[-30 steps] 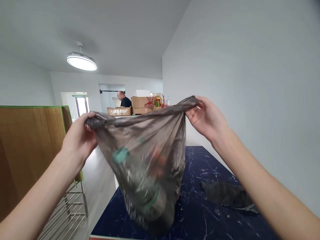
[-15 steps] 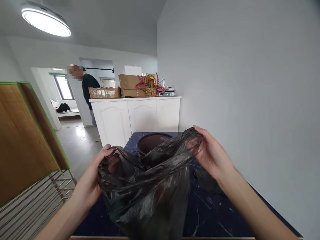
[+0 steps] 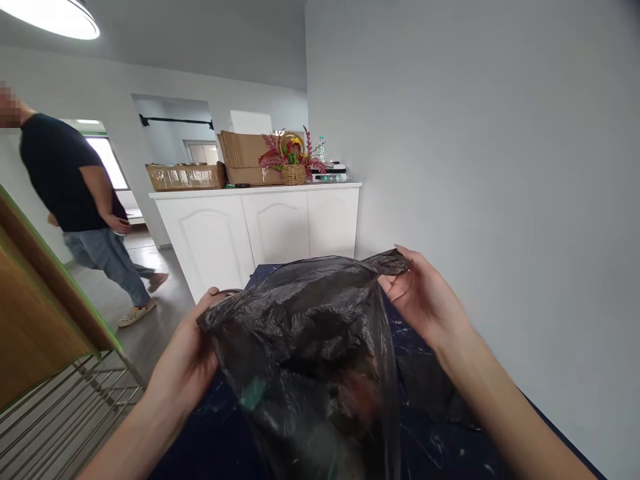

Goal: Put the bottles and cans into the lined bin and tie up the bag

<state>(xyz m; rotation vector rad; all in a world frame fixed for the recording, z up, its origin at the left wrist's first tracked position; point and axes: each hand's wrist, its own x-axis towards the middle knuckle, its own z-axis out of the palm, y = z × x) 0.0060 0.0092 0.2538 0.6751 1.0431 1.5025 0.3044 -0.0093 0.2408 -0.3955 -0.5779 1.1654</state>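
Note:
A thin black plastic bag (image 3: 310, 347) hangs stretched between my two hands over a dark blue marble-patterned table (image 3: 220, 427). My left hand (image 3: 193, 350) is closed on the bag's upper left edge. Higher up on the other side, my right hand (image 3: 423, 293) pinches the gathered upper right corner between thumb and fingers. Green and reddish shapes show through the film; what they are I cannot make out. A dark crumpled piece of material (image 3: 435, 393) lies on the table beneath my right forearm.
Beyond the table stands a white cabinet (image 3: 280, 227) with cardboard boxes, a flower basket (image 3: 293, 175) and bottles on top. A wall rises on the right. At left are a metal rack (image 3: 90, 400), a wooden panel (image 3: 35, 313) and a person (image 3: 75, 180) in mid-stride.
The bag's mouth has been pulled taut and nearly closed, and its right corner raised. The bag now blocks the dark round bin from view. The person has walked leftward and closer.

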